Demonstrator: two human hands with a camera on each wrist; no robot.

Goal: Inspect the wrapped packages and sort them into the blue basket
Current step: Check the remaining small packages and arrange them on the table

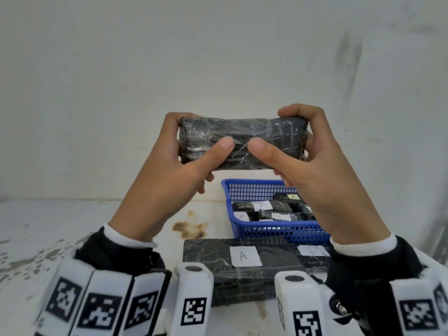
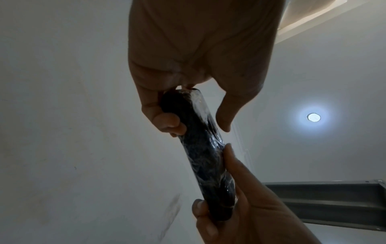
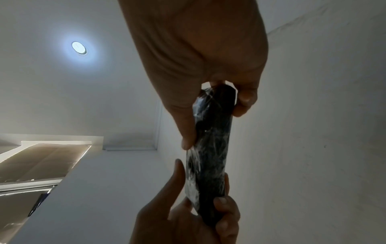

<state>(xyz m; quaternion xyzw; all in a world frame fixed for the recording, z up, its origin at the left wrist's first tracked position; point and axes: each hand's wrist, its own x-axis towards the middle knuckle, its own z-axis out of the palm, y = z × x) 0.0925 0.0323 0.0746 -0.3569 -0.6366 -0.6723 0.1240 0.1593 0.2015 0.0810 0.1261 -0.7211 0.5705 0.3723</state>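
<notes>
While both hands, left hand (image 1: 169, 166) and right hand (image 1: 315, 170), grip the wrapped package (image 1: 240, 144) for inspection, no label's showing, so I'd flip it before dropping it in the blue basket (image 1: 278, 232).

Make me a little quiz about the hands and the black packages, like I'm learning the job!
1. True or false: both the left hand and the right hand hold the wrapped package up above the table.
2. Which letter is on the label of the flat package lying nearest the person, in front of the blue basket? a) A b) C c) X
3. Fill in: the blue basket already has several wrapped ______ in it.

Key: 1 true; 2 a; 3 packages.
</notes>
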